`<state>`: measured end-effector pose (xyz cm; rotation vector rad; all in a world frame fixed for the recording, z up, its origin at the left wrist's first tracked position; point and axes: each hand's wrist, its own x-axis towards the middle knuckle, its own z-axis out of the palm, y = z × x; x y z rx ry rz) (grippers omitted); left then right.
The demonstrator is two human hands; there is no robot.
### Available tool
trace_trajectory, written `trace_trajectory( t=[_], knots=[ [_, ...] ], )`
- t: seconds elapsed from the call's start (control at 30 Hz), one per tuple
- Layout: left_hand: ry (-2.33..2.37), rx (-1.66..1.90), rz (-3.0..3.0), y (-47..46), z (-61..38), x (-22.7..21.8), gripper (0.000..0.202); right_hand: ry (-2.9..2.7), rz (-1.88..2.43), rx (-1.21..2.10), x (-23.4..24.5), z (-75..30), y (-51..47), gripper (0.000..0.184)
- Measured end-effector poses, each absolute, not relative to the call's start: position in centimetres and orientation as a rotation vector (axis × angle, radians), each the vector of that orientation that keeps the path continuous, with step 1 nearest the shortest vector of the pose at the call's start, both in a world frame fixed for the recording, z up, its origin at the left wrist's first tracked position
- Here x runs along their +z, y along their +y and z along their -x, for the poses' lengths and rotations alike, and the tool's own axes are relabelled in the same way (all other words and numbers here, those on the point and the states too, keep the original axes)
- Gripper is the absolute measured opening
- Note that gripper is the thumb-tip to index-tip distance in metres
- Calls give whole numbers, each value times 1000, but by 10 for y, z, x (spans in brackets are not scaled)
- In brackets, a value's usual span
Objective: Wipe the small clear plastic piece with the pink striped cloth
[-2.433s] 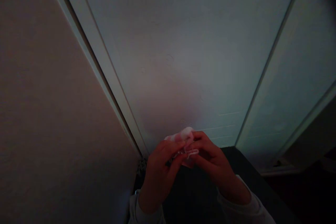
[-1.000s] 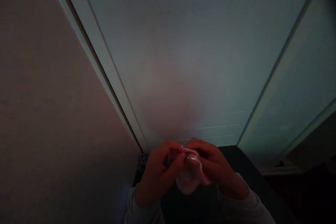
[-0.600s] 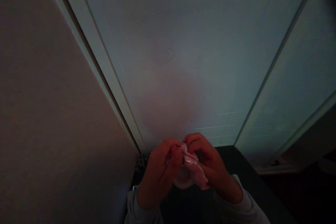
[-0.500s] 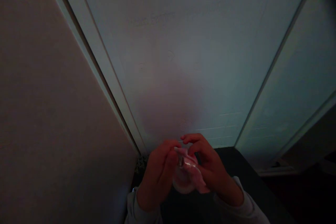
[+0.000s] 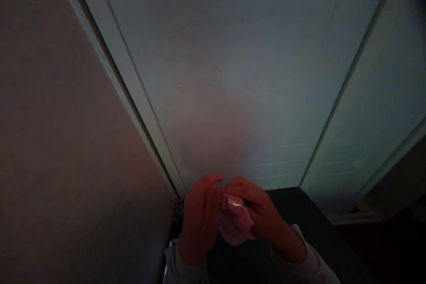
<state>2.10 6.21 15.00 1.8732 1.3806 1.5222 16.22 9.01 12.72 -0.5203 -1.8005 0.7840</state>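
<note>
In dim light my left hand (image 5: 199, 215) and my right hand (image 5: 262, 215) meet low in the middle of the view, both closed on a small crumpled pink and white piece of soft material (image 5: 234, 221) pinched between their fingertips. Most of the piece hangs below the fingers, and I cannot make out what it is. Pale long sleeves cover both my wrists.
A pale door or panel (image 5: 233, 75) stands right in front of the hands, with a white frame (image 5: 123, 80) on its left and a beige wall (image 5: 60, 142) beyond. Another pale panel (image 5: 379, 111) lies to the right. A dark surface (image 5: 319, 235) is below.
The pink piece was held higher with its top above the fingers; it now hangs lower between the hands. Both hands have kept hold and shifted their fingers slightly.
</note>
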Motion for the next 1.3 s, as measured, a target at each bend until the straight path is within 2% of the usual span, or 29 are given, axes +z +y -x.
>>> trace_trajectory(
  t=[0.23, 0.43, 0.7, 0.83, 1.0, 1.3],
  knots=[
    [1466, 1478, -1969, 67, -21, 148, 28, -1673, 626, 930, 122, -160, 88, 14],
    [1313, 1372, -1834, 67, -22, 147, 42, -1709, 505, 960, 118, -160, 87, 20],
    [1053, 1200, -1593, 70, -9, 142, 37, -1694, 515, 959, 118, -162, 88, 19],
    [794, 1000, -1452, 73, 5, 139, 57, -1557, 559, 1085, 118, -166, 87, 14],
    [760, 944, -1354, 78, 10, 132, 45, -1474, 512, 1130, 118, -169, 88, 10],
    [697, 933, -1400, 79, 2, 125, 18, -1378, 498, 1442, 123, -172, 82, 7]
  ],
)
